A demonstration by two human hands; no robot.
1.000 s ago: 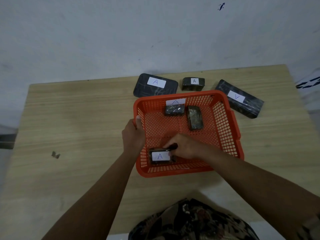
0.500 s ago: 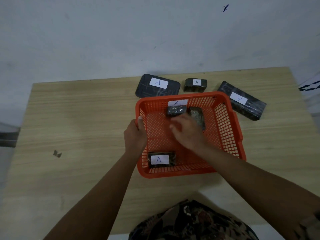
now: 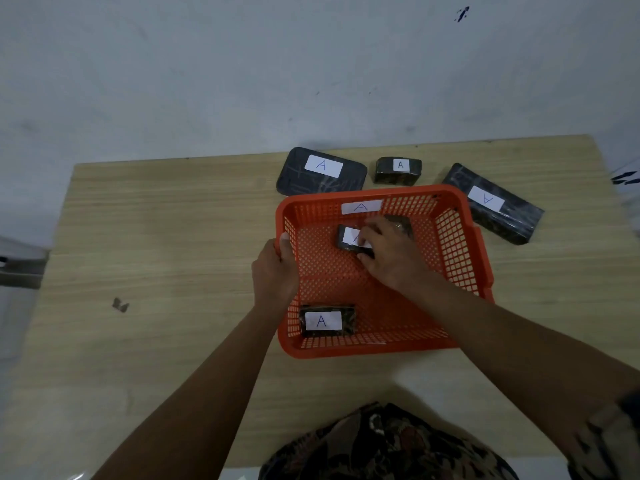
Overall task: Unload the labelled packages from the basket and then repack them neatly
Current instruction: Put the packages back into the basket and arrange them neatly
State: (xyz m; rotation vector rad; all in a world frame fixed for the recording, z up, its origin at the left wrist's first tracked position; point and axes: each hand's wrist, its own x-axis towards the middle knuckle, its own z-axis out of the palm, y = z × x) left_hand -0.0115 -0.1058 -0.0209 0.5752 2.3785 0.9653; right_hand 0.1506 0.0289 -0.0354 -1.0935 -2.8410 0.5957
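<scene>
Left hand (image 3: 277, 271) clenched on orange basket (image 3: 460, 244) rim, right hand (image 3: 391, 254) grasping small labelled package (image 3: 348, 239) inside, wooden table (image 3: 156, 237)

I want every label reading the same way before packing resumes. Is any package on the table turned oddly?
Yes. The long package at the table's far right, behind the basket, lies at a slant and its A label reads upside down. The other two packages behind the basket, the wide one and the small one, read upright.
</scene>
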